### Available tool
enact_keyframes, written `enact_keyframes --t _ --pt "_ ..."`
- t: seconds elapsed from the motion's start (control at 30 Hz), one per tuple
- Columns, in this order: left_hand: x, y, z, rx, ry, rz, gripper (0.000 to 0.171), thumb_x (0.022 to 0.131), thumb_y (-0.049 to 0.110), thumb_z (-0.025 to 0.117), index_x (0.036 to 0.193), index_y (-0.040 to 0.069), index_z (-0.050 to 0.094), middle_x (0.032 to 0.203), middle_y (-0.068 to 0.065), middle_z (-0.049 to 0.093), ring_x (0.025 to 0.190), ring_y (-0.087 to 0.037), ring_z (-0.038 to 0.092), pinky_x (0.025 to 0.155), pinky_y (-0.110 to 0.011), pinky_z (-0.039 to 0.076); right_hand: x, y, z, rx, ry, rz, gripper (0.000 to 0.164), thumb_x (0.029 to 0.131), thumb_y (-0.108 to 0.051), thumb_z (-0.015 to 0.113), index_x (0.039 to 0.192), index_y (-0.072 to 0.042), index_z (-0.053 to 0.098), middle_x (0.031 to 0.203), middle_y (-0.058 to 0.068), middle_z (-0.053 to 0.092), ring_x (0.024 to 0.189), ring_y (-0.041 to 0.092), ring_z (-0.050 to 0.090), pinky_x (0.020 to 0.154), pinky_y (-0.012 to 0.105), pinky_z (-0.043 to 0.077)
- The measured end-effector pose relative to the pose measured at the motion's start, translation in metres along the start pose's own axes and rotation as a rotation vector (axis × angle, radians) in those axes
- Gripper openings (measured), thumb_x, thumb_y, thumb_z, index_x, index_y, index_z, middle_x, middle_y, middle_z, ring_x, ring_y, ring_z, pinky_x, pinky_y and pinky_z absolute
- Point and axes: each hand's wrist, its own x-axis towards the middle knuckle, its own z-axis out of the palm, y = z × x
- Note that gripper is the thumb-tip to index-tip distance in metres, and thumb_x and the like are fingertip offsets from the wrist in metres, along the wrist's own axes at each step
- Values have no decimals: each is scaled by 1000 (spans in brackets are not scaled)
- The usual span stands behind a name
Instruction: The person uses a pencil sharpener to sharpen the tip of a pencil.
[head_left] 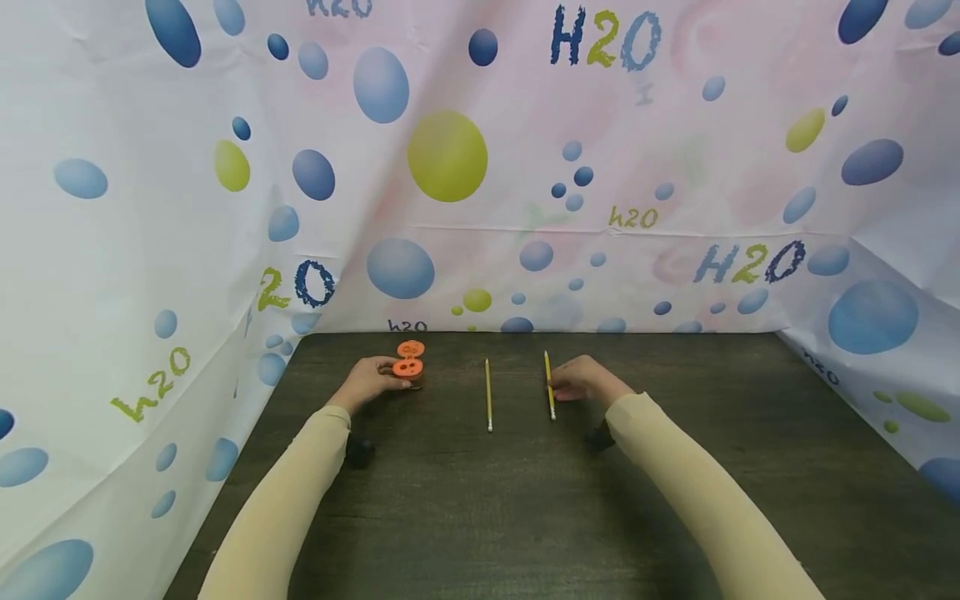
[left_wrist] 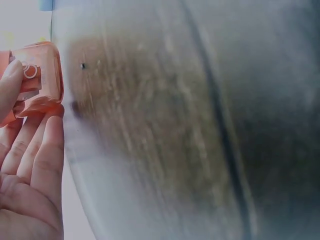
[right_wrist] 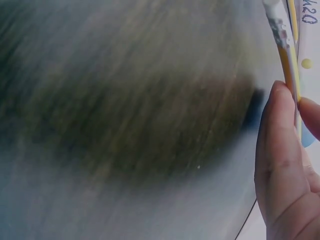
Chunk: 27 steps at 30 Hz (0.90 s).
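Note:
My left hand (head_left: 369, 382) grips an orange two-hole pencil sharpener (head_left: 408, 368) at the left of the table, its round lid flipped up at the back. In the left wrist view the thumb lies on the side of the sharpener (left_wrist: 47, 75), and the fingertips are under it. My right hand (head_left: 583, 380) pinches a yellow pencil (head_left: 552, 403) between thumb and fingers. This pencil points away, with its white eraser end toward me; in the right wrist view its metal band (right_wrist: 281, 32) shows above the fingertips. A second yellow pencil (head_left: 489, 396) lies between the hands.
The dark wooden table (head_left: 465, 517) runs back to a white sheet (head_left: 510, 183) printed with blue and green spots and H2O lettering. The sheet also rises along the left and right sides. Dark wrist camera mounts (head_left: 360, 452) sit under both forearms.

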Motion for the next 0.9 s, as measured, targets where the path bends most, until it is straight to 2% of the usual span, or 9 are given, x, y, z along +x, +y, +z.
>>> enact_keyframes --t 0.2,0.4,0.67,0.9 --pt "-1 3 -2 14 2 -2 63 93 20 75 147 -3 51 152 -28 50 140 -46 48 117 -60 42 -2 2 0 -16 2 -12 43 99 -2 62 138 14 55 91 7 74 68 8 67 71 25 64" --pt "-3 6 -6 31 14 20 63 92 21 76 146 -4 53 149 -28 53 137 -45 51 116 -59 44 -9 0 -2 -68 -27 -52 45 100 -6 62 141 12 54 104 14 77 75 9 68 78 29 65" --pt "-9 8 -15 11 21 20 63 93 20 75 146 -3 52 150 -28 52 137 -45 51 116 -59 44 -16 -3 -3 -97 -46 -74 46 102 -9 60 144 10 51 128 25 69 82 11 68 81 30 65" --pt "-18 12 -24 23 43 51 62 94 21 74 146 -3 52 148 -28 54 137 -45 52 114 -59 47 -22 -5 -7 -110 -62 -101 47 103 -10 57 145 10 50 133 27 66 83 9 68 78 29 65"
